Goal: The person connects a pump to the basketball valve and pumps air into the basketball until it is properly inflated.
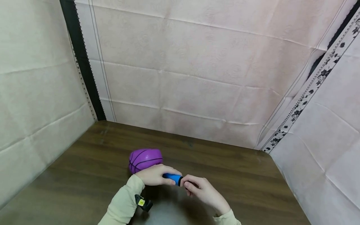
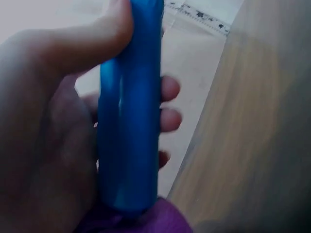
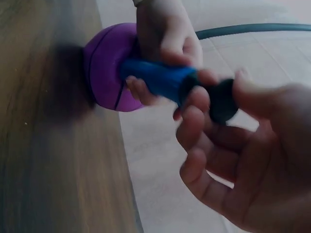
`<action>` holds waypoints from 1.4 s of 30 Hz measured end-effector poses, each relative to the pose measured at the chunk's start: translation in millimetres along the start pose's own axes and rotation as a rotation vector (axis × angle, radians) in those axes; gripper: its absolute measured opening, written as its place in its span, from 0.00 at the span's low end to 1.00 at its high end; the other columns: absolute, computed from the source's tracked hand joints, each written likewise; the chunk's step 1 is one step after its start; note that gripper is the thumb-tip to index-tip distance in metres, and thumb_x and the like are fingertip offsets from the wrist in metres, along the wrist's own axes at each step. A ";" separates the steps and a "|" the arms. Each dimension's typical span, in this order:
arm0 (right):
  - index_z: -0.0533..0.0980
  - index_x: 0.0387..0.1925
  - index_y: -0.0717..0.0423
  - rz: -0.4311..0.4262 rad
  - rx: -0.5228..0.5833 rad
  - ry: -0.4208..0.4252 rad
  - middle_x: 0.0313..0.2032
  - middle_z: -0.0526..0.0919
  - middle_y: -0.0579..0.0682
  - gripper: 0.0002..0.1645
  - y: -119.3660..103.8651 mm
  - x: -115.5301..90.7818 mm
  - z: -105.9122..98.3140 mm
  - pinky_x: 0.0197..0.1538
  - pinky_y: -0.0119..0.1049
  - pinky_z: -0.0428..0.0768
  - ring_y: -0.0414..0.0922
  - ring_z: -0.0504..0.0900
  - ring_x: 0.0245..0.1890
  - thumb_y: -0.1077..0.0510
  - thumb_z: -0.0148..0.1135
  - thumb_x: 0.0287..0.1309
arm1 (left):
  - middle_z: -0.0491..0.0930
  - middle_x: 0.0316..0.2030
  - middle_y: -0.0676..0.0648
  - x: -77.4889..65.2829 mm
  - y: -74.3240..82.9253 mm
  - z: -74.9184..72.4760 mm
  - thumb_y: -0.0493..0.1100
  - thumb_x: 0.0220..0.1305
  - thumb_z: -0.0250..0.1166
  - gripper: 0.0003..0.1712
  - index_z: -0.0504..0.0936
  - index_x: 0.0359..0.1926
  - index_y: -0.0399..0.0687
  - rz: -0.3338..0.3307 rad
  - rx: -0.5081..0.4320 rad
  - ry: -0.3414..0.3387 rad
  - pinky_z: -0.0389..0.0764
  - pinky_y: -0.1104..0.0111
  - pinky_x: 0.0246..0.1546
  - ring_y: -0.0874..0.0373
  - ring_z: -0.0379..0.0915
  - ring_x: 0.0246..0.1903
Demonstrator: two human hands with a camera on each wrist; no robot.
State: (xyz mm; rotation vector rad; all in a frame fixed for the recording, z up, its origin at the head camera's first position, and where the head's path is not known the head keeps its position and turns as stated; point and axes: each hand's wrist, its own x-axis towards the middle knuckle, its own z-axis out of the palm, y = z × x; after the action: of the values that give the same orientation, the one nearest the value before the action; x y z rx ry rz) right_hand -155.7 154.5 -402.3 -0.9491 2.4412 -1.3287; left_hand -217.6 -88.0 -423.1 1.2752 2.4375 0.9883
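A purple ball [image 1: 144, 158] with black basketball lines sits on the table and looks dented, as if soft. My left hand [image 1: 156, 175] grips the blue barrel of a small hand pump [image 1: 172, 178], its thumb along one side and fingers round the other. In the left wrist view the barrel's [image 2: 129, 121] lower end meets the purple ball; no needle shows there. My right hand [image 1: 203, 190] holds the pump's black handle [image 3: 223, 102] between thumb and fingers, close to the barrel's end. In the right wrist view the ball [image 3: 104, 68] lies just beyond the left hand.
The brown wooden table [image 1: 225, 156] has cloth-covered walls at the back [image 1: 182, 62], left [image 1: 36, 93] and right [image 1: 332, 134]. A black device [image 1: 144, 203] with a yellow label is strapped at the left wrist.
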 end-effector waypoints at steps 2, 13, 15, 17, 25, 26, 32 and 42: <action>0.76 0.44 0.52 -0.018 -0.023 -0.032 0.25 0.78 0.56 0.13 0.0 -1.9 -2.0 0.32 0.29 0.76 0.43 0.75 0.25 0.49 0.50 0.71 | 0.82 0.49 0.55 -1.5 -1.3 -1.8 0.54 0.68 0.60 0.22 0.77 0.60 0.56 0.014 -0.026 -0.017 0.73 0.75 0.41 0.71 0.72 0.37; 0.75 0.46 0.46 -0.172 -0.089 -0.102 0.27 0.79 0.51 0.08 -7.9 -24.9 -36.1 0.33 0.28 0.77 0.35 0.76 0.28 0.57 0.51 0.71 | 0.81 0.54 0.48 -5.1 -6.6 -9.2 0.54 0.70 0.57 0.24 0.75 0.63 0.54 0.061 -0.045 0.003 0.75 0.74 0.44 0.69 0.74 0.42; 0.75 0.46 0.46 -0.211 -0.094 -0.087 0.26 0.78 0.49 0.09 -9.4 -31.4 -43.7 0.34 0.28 0.77 0.34 0.76 0.28 0.61 0.50 0.71 | 0.80 0.55 0.47 -6.2 -7.1 -11.6 0.54 0.69 0.58 0.24 0.75 0.63 0.54 0.051 -0.042 0.018 0.75 0.74 0.44 0.68 0.74 0.43; 0.75 0.45 0.46 -0.237 -0.095 -0.072 0.25 0.77 0.49 0.11 -10.4 -36.1 -48.8 0.36 0.29 0.77 0.33 0.76 0.29 0.64 0.50 0.70 | 0.80 0.56 0.47 -6.7 -6.2 -13.5 0.54 0.69 0.58 0.24 0.75 0.63 0.53 0.043 -0.036 0.028 0.75 0.73 0.44 0.67 0.74 0.44; 0.75 0.41 0.51 -0.193 -0.067 0.024 0.23 0.74 0.51 0.07 -13.2 -26.0 -31.3 0.31 0.28 0.75 0.36 0.73 0.24 0.61 0.50 0.71 | 0.80 0.56 0.48 -4.1 2.1 -8.3 0.55 0.69 0.58 0.24 0.76 0.62 0.56 -0.005 0.000 0.035 0.75 0.73 0.44 0.68 0.74 0.42; 0.76 0.41 0.52 -0.164 -0.065 0.039 0.23 0.75 0.51 0.07 -12.3 -21.9 -26.2 0.31 0.28 0.75 0.37 0.74 0.24 0.59 0.50 0.71 | 0.81 0.56 0.49 -2.8 3.0 -6.5 0.55 0.69 0.58 0.24 0.76 0.62 0.56 -0.008 0.005 0.036 0.75 0.73 0.44 0.68 0.74 0.42; 0.76 0.41 0.51 -0.022 -0.078 0.121 0.23 0.78 0.53 0.12 -0.5 -1.7 1.6 0.30 0.29 0.75 0.34 0.74 0.24 0.51 0.48 0.72 | 0.82 0.53 0.54 4.6 5.4 0.6 0.56 0.69 0.57 0.22 0.78 0.59 0.57 -0.010 0.024 0.049 0.75 0.74 0.44 0.70 0.74 0.41; 0.76 0.42 0.46 -0.077 -0.081 0.056 0.23 0.77 0.49 0.10 -5.3 -0.5 0.5 0.33 0.27 0.74 0.42 0.76 0.24 0.49 0.51 0.71 | 0.82 0.51 0.51 -4.0 -2.7 -9.9 0.53 0.69 0.58 0.23 0.76 0.61 0.52 0.072 -0.045 -0.006 0.75 0.75 0.41 0.69 0.72 0.37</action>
State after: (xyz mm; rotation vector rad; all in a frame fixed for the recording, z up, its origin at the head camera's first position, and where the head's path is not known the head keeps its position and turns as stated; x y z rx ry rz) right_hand -152.8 152.4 -398.4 -1.0492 2.5420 -1.3066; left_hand -221.7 -96.9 -417.8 1.3579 2.3666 1.0501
